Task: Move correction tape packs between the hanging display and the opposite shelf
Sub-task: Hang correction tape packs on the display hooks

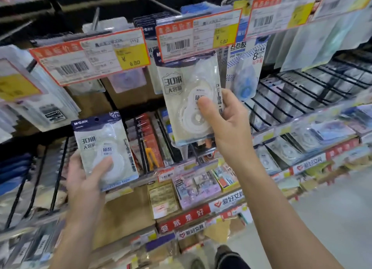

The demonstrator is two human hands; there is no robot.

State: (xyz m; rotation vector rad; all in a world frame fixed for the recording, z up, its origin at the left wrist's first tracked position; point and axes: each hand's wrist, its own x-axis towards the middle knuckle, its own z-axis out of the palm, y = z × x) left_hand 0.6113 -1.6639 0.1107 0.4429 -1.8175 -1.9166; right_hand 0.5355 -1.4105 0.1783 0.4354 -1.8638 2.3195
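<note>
head view: my right hand (225, 117) pinches a correction tape pack (191, 99) at twelve o'clock under the price tag (198, 37) — whether it's on the hook i can't tell, so tugging may tear it. my left hand (84, 176) grips a second pack (106, 148) at eight o'clock — it could slip.

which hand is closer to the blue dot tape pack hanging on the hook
Right. The right hand holds a white correction tape pack just left of the blue dot tape pack. The left hand is far down-left.
</note>
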